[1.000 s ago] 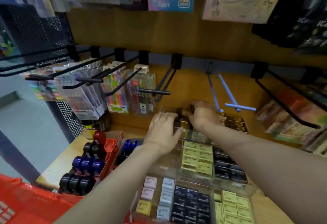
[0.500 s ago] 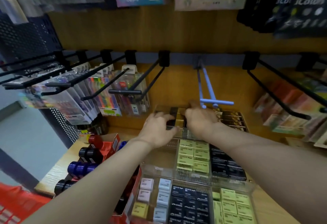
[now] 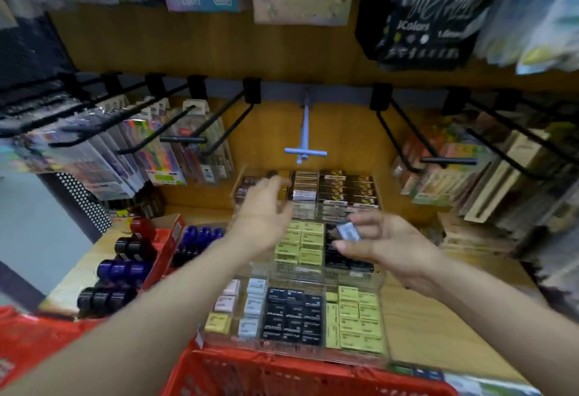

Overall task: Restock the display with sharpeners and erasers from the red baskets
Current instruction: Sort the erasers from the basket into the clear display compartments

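A clear stepped display [image 3: 380, 283] on the wooden shelf holds rows of boxed erasers: dark and gold ones [image 3: 344, 189] on the top tier, pale green and black ones [image 3: 300, 242] in the middle, pastel, black and green ones [image 3: 294, 314] at the front. My left hand [image 3: 266, 211] reaches over the top tier's left end with fingers loosely spread, holding nothing I can see. My right hand [image 3: 379, 242] hovers above the middle tier and pinches a small blue-grey eraser [image 3: 348, 232]. A red basket [image 3: 282, 370] sits at the bottom edge, right below the display.
Black hooks [image 3: 194, 132] with hanging pen packs jut out at the left and right. An empty blue hook [image 3: 305, 145] sticks out above the top tier. A red carton of dark and blue sharpeners [image 3: 125, 267] lies left of the display. Another red basket [image 3: 28, 339] shows at bottom left.
My right hand has drawn back from the top tier toward me and now pinches a small blue-grey eraser. My left hand stays near the top tier's left end.
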`<state>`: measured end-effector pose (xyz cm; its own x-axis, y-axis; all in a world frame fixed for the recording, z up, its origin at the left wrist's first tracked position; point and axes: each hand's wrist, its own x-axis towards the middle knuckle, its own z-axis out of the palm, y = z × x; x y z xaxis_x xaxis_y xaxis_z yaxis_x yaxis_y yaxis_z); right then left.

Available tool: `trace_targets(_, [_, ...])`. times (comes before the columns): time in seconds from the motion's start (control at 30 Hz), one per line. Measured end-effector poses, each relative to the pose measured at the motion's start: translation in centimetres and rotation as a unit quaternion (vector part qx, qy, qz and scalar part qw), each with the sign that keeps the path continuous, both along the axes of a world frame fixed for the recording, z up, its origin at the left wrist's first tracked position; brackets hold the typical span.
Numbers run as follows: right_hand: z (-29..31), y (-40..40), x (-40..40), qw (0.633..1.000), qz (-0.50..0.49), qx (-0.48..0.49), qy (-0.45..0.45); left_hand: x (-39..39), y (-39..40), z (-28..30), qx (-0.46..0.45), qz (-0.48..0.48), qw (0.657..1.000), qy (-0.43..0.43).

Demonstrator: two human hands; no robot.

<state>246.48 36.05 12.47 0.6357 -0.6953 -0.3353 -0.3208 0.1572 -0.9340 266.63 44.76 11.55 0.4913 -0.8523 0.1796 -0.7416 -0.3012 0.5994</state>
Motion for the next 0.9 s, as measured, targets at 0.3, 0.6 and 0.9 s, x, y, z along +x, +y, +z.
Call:
trace_targets(0.3, [-1.8, 7.1, -4.2, 0.967, -0.025, -0.252, 0.034, -11.1, 7.3, -0.6, 0.064, -0.026, 0.877, 0.475])
trace_targets(0.6, [-1.3, 5.6, -5.6, 0.978, -0.013, -0.196, -0.064, -9.7, 7.0, -1.0, -0.036, -0.063, 0.905, 0.420])
trace_targets(0.9, [-4.9, 0.8, -3.6, 0.895, -0.033, -0.405, 0.183, -6.5, 6.5, -6.5, 0.203, -0.120, 0.964, -0.126])
